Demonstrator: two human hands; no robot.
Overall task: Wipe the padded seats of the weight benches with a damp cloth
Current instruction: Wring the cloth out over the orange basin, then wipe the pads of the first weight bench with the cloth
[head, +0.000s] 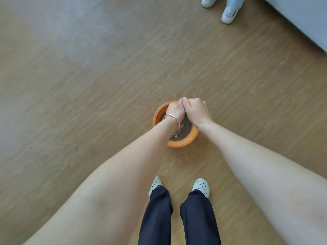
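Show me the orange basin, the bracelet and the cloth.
orange basin (177,144): head view, near rim.
bracelet (170,115): head view, top of the silver band.
cloth (186,119): head view, green scrap showing above the water.

Orange basin (178,144) stands on wood-grain floor (88,82).

A light-brown wood-grain plank floor (88,76) spreads all around, its boards running diagonally. Well to the left of the left hand (174,110) it fades into a pale grey sheen of light. Far beyond the right hand (196,110), up to the right, a pale grey flat-faced block (304,18) fills the corner; I cannot tell whether it is wall or furniture. A pair of white trainers (230,14) stands near it.
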